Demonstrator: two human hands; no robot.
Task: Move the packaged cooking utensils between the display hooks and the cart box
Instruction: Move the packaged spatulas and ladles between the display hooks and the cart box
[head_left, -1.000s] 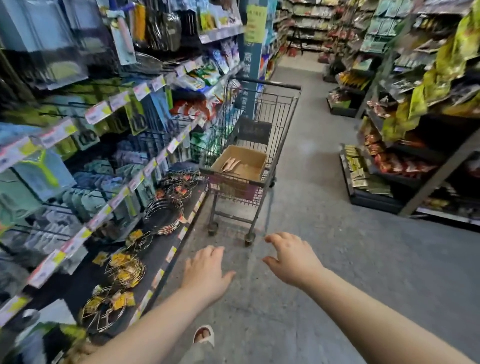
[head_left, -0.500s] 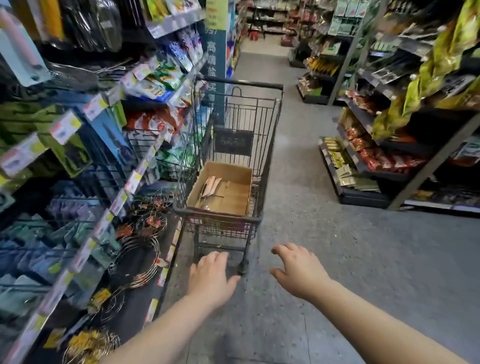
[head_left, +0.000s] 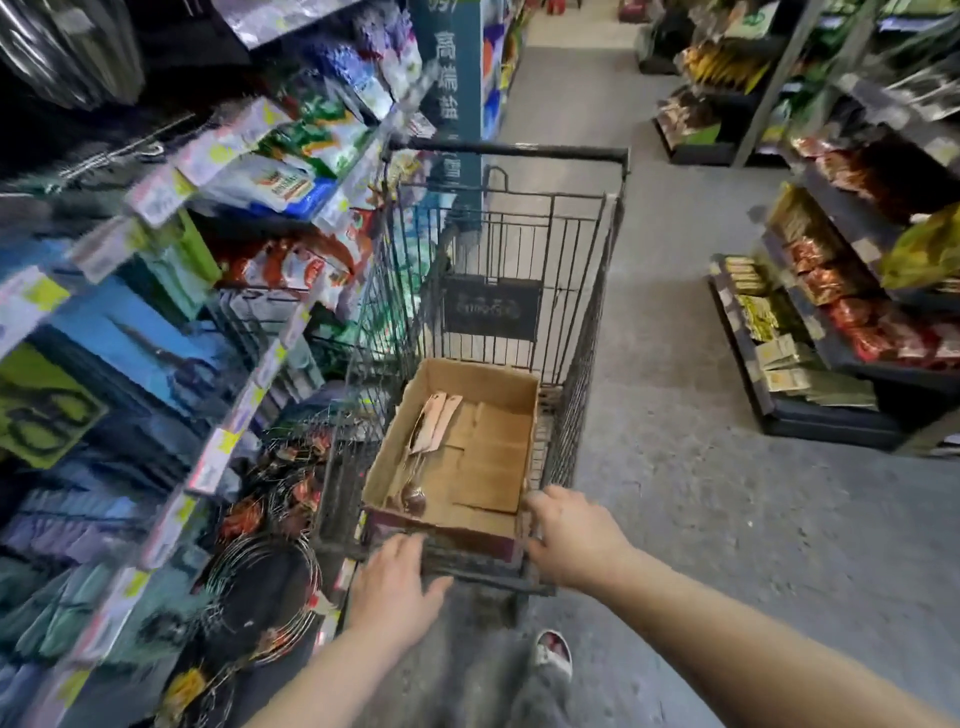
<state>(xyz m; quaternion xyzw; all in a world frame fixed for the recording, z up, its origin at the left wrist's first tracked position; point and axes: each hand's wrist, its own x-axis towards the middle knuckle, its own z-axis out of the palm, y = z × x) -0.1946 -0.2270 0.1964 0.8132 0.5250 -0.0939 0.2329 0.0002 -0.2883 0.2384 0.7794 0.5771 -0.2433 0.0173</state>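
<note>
Fingers (head_left: 410, 545) of the left hand (head_left: 392, 597) lie spread and loose over the near rim of the dark wire shopping cart (head_left: 582, 364), empty and not yet curled round it; the right hand (head_left: 571, 540) is likewise empty, its fingers half bent at the near right corner of the open brown cardboard box (head_left: 467, 384), touching or just beside its edge, I cannot tell which. Both hands sit at the cart's near end, probably to steady it or to reach into the box. Inside, along the box's left wall, lie the packaged cooking utensils (head_left: 423, 447): pale card-backed packs with a dark spoon-like bowl showing toward the near left corner. Most of the box floor is bare, so few packs are left to move. The cart stands tight against the blurred shelving with display hooks (head_left: 249, 291) on the left, likely so each pack travels only a short way between hook and box
</note>
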